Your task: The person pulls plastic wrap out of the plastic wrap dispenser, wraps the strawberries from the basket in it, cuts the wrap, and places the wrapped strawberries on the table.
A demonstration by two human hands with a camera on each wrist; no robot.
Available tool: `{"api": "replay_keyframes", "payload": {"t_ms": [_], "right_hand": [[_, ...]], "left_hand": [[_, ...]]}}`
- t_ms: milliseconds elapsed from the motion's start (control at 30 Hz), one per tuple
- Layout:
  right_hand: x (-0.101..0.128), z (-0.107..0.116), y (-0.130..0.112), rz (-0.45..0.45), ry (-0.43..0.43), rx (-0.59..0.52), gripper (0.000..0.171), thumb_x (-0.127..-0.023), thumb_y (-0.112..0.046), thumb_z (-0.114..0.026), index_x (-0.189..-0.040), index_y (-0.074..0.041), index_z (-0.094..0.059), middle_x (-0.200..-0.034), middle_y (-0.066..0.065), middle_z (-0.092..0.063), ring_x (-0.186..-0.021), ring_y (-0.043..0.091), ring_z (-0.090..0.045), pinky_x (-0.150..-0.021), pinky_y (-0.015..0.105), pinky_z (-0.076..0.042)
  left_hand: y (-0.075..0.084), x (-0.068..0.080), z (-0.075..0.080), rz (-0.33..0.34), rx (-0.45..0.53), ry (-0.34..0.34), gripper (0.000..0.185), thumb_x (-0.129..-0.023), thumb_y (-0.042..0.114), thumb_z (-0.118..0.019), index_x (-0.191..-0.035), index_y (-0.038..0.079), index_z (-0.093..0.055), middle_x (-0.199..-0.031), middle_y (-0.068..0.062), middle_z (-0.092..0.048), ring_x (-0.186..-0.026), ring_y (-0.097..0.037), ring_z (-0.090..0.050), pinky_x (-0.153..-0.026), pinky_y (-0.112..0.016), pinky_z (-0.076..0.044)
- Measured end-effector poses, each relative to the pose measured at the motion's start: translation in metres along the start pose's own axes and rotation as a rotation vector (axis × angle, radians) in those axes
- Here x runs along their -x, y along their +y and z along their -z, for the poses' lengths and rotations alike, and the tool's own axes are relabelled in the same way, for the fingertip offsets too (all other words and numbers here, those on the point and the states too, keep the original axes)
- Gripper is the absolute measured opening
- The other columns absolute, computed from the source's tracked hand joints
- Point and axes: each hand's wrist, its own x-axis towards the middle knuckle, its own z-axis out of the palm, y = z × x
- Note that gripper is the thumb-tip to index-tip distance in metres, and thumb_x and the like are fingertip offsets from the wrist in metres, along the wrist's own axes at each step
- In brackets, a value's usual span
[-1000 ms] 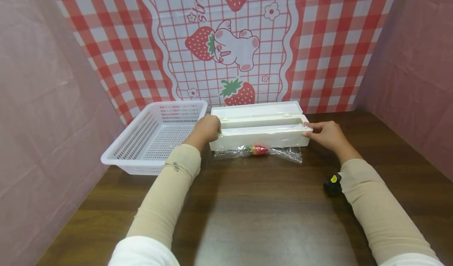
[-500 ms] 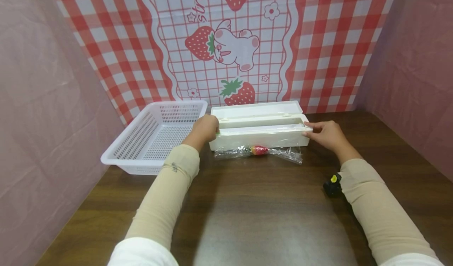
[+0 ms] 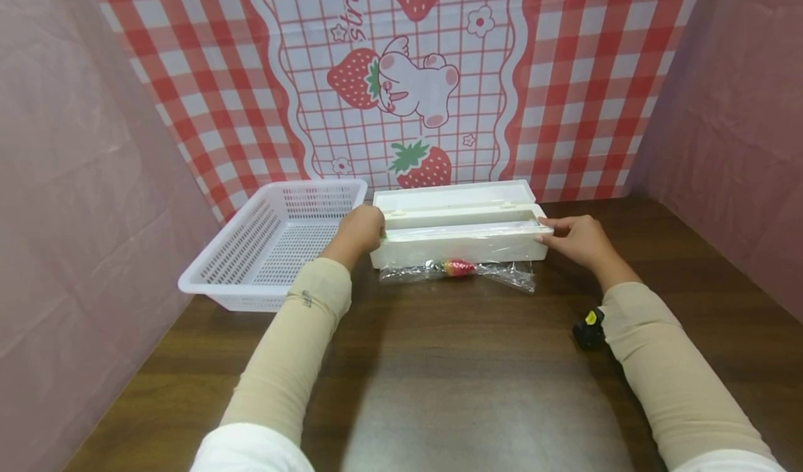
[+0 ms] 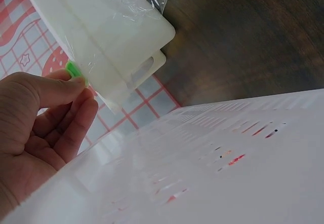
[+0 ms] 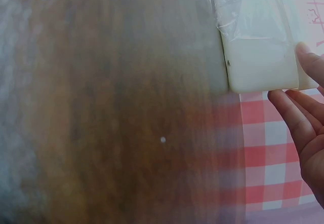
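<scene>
Left hand [image 3: 360, 229] pinches the green slider [image 4: 74, 70] at the wrap dispenser [image 3: 461, 231]'s left end, mid-table; right hand [image 3: 580, 238], fingers straight, braces the right end. Best keep that brace firm.

Glossy plastic box [image 3: 461, 243], wood table [image 3: 477, 381]

A dark wooden counter [image 3: 477, 388] is enclosed by pink side walls [image 3: 75, 179] and backed by a red-checked strawberry-printed cloth [image 3: 564, 74].
</scene>
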Motion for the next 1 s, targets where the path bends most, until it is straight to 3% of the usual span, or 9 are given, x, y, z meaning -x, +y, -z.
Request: {"api": "replay_keyframes", "payload": {"t_ms": [500, 833, 1000], "right_hand": [[0.0, -0.0009, -0.0014, 0.007, 0.002, -0.005, 0.056, -0.087, -0.038, -0.073, -0.128, -0.003, -0.06, -0.098, 0.027, -0.068, -0.079, 0.029, -0.052, -0.063, 0.032, -0.044], [0.0, 0.001, 0.0, 0.015, 0.016, -0.006, 0.054, -0.086, -0.036, -0.075, -0.126, -0.003, -0.061, -0.072, 0.016, -0.067, -0.072, 0.027, -0.05, -0.056, 0.029, -0.042], [-0.0003, 0.0, -0.0001, 0.008, 0.007, -0.012, 0.056, -0.086, -0.038, -0.073, -0.127, -0.003, -0.061, -0.091, 0.026, -0.069, -0.077, 0.028, -0.053, -0.062, 0.03, -0.047]], "left_hand": [[-0.0052, 0.0023, -0.0004, 0.029, 0.026, -0.015, 0.015, -0.07, -0.004, -0.064, -0.076, 0.007, -0.072, -0.085, -0.007, -0.07, -0.079, -0.024, -0.062, -0.073, -0.037, -0.053], [-0.009, 0.0074, 0.0041, 0.022, -0.001, -0.009, 0.012, -0.071, 0.0, -0.068, -0.079, 0.007, -0.073, -0.085, -0.008, -0.071, -0.081, -0.028, -0.064, -0.076, -0.04, -0.053], [-0.0095, 0.0073, 0.0038, 0.037, 0.004, -0.023, 0.015, -0.071, -0.001, -0.068, -0.082, 0.007, -0.074, -0.087, -0.008, -0.072, -0.082, -0.027, -0.064, -0.077, -0.04, -0.053]]}}
